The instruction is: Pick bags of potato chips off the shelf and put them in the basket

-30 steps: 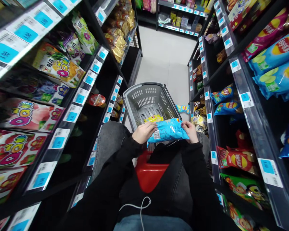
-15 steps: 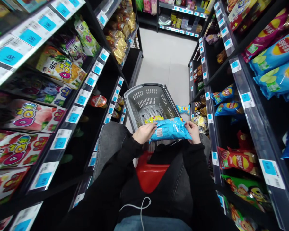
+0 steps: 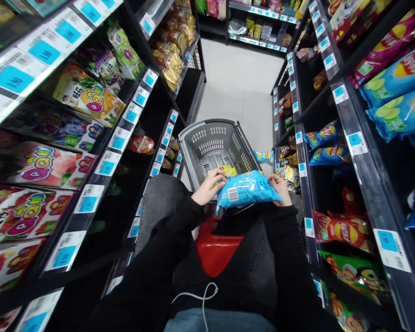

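Note:
I hold a blue chip bag with both hands over the near end of a grey shopping basket. My left hand grips the bag's left end, fingers curled over its top edge. At the right end, my right hand is closed on the bag. The bag lies flat, its back side with a white barcode label facing up. A yellow packet lies inside the basket, partly hidden behind the bag and my left hand.
Dark shelves of snack bags line both sides of a narrow aisle: candy bags on the left, chip bags on the right. A red stool is under me. Pale floor stretches ahead to more shelving.
The blue bag has shifted a little to the right and tilted. My left hand has slid up so its fingers reach over the bag's top edge toward the yellow packet.

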The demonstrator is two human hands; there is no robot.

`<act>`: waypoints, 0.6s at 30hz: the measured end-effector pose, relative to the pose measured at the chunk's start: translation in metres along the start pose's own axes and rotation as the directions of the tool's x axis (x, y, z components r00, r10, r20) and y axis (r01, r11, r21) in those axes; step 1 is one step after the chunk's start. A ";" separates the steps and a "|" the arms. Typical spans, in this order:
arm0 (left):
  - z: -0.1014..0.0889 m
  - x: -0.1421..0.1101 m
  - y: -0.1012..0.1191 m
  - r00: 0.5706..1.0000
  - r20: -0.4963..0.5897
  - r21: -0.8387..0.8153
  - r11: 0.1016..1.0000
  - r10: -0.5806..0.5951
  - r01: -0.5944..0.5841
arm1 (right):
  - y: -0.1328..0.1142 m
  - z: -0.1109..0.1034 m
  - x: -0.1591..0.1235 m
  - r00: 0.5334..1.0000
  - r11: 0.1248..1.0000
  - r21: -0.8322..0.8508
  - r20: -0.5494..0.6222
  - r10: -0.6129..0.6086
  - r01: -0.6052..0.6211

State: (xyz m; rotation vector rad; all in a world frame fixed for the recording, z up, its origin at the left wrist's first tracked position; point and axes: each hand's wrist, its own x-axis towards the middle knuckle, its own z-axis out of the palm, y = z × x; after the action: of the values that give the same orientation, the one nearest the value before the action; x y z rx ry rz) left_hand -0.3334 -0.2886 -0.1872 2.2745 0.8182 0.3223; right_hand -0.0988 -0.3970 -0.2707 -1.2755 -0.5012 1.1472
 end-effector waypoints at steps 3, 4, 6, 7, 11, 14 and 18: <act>0.008 -0.002 0.000 0.979 -0.158 -0.054 0.991 -0.129 0.122 | 0.003 0.005 0.002 1.000 0.999 0.036 -0.025 0.001 0.000; 0.012 -0.002 -0.001 0.950 -0.211 -0.122 0.971 -0.228 0.206 | 0.004 0.006 0.003 0.999 0.999 0.048 -0.041 -0.002 0.004; 0.018 -0.002 -0.004 0.871 -0.225 -0.284 0.884 -0.438 0.371 | 0.005 0.009 0.005 0.997 0.997 0.069 -0.074 -0.012 0.017; 0.021 -0.002 -0.006 0.839 -0.183 -0.351 0.831 -0.512 0.431 | 0.005 0.010 0.005 0.996 0.997 0.077 -0.087 -0.018 0.025; 0.022 0.001 -0.014 0.827 0.009 -0.443 0.739 -0.562 0.507 | 0.003 0.013 0.007 0.991 0.992 0.116 -0.124 -0.043 0.058; 0.017 0.001 -0.016 0.803 -0.003 -0.458 0.715 -0.596 0.528 | 0.000 0.013 0.007 0.991 0.988 0.147 -0.131 -0.021 0.040; 0.012 0.002 -0.011 0.781 -0.031 -0.490 0.691 -0.624 0.532 | -0.001 0.011 0.007 0.993 0.995 0.098 -0.113 0.036 -0.025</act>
State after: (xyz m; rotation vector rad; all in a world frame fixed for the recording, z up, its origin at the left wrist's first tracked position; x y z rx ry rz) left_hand -0.3323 -0.2874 -0.2031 1.4533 1.3604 0.3919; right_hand -0.1048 -0.3859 -0.2688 -1.2608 -0.3383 1.1029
